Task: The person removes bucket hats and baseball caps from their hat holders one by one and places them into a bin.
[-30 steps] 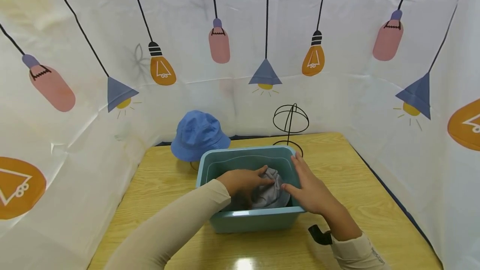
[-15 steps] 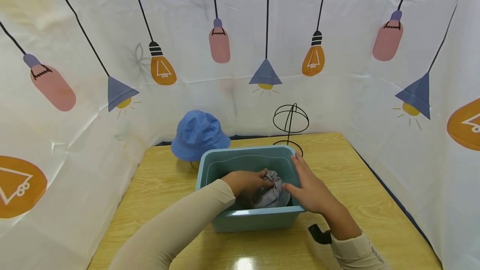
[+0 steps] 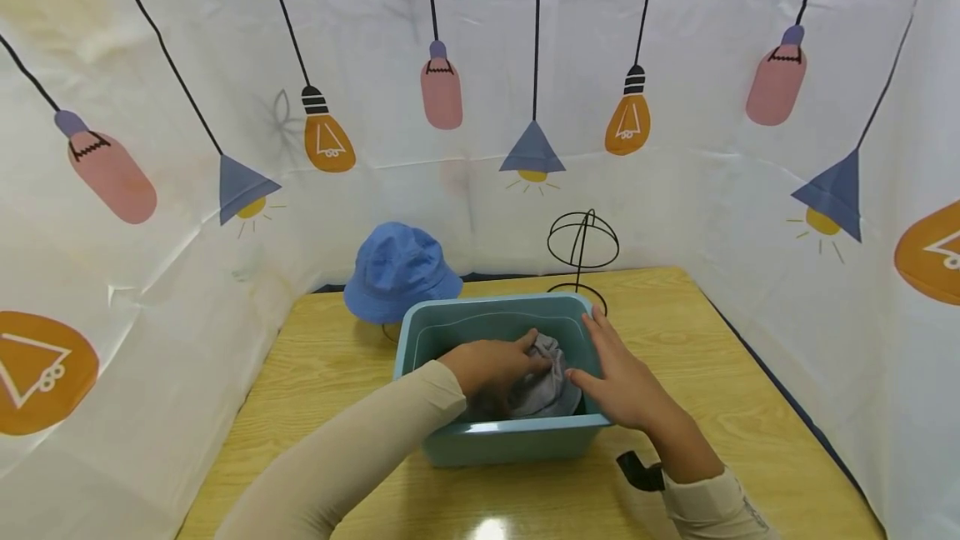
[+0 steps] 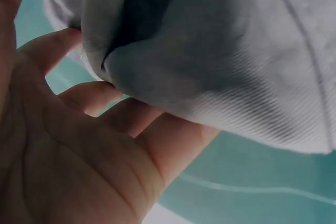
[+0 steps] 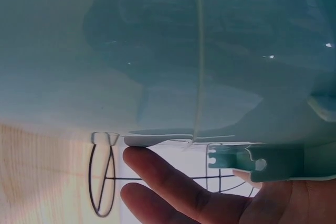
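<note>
A grey hat (image 3: pixel 553 394) of stitched cloth lies crumpled in a teal plastic bin (image 3: pixel 506 442); part of it is hidden by my left hand (image 3: pixel 491 367). That hand reaches into the bin and grips the hat. In the left wrist view, several fingers (image 4: pixel 176 140) go behind the edge of the grey cloth. My right hand (image 3: pixel 628 382) holds the bin's right rim, its thumb over the inner side and its other fingers along the outside. From the right wrist, two fingers (image 5: pixel 173 182) show against the bin's outer wall (image 5: pixel 147 66).
Behind the bin's left corner, a blue bucket hat (image 3: pixel 401 273) sits on a stand mostly hidden under it. A bare black wire hat stand (image 3: pixel 577 261) is at the back right. The wooden table (image 3: pixel 705 348) is bordered by a printed white curtain (image 3: pixel 465 215).
My left hand shifts slightly within the bin and the grey cloth's folds move a little under it. My right hand stays on the rim.
</note>
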Demonstrator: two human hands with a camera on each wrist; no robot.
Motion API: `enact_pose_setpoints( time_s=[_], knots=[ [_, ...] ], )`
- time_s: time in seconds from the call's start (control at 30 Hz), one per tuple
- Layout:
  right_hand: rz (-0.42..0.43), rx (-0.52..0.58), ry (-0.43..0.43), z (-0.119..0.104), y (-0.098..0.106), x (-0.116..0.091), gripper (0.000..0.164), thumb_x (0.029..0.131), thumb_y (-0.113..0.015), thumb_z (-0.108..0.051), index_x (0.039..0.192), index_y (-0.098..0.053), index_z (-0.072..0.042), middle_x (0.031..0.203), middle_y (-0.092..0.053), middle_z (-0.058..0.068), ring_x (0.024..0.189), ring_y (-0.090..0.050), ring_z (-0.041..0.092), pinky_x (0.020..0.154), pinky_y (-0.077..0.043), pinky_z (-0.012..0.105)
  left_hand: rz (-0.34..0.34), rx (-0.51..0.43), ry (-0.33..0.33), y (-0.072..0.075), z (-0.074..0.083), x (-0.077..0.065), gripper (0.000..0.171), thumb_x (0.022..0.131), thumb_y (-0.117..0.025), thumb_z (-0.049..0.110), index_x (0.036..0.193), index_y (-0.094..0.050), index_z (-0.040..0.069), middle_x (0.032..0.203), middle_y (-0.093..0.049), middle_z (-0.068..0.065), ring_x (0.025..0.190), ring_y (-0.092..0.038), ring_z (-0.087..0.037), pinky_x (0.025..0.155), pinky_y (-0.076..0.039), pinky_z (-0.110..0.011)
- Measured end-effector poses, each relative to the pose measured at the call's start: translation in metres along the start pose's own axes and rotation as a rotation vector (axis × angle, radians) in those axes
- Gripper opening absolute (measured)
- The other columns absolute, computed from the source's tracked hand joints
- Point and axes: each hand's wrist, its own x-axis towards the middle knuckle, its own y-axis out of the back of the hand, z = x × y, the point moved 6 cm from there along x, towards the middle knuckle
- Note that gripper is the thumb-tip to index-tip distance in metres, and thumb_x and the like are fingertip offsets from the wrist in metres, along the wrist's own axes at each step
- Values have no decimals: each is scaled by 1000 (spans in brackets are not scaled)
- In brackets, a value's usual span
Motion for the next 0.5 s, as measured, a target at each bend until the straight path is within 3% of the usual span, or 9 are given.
enact_pose_setpoints(
  time_s=[0.27, 0.5],
  knots=[
    [-5, 5, -1, -1, 0, 0, 91, 101, -57, -56, 168, -11, -16, 176, 4, 7, 154, -25, 49, 102, -38, 79, 78, -52, -37, 37, -2, -18, 109, 75, -94, 39, 162, -30, 43, 175, -8, -11, 142, -52, -29, 105, -53, -44],
    [-7, 3, -7, -1, -1, 0, 91, 101, -59, -53, 168, -11, -15, 175, 4, 8, 154, -24, 49, 103, -37, 79, 123, -73, -38, 60, -19, -32, 111, 77, -92, 44, 165, -24, 40, 176, -6, -8, 154, -35, -29, 117, -43, -48]
  ],
)
